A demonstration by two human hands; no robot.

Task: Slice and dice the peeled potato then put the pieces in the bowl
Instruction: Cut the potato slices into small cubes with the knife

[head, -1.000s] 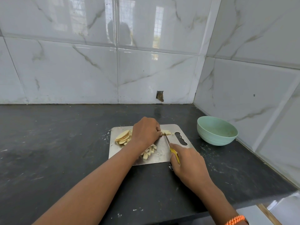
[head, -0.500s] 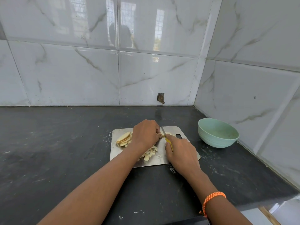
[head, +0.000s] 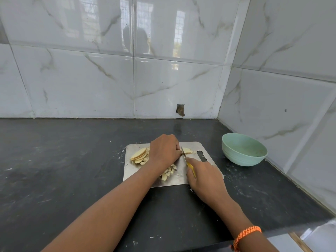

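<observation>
gripping a yellow-handled knife in the right hand, pinning pale flat potato slices under the curled left hand on the steel board at centre frame.

At the frame's centre, potato slices are pinned to a steel cutting board by the left hand. A yellow-handled knife is gripped by the right hand. A green bowl is seen at the right.

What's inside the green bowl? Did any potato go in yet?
The green bowl looks empty: only its bare inside shows, no potato. Its near wall hides the lowest front part. The slices and diced pieces lie on the cutting board.
</observation>
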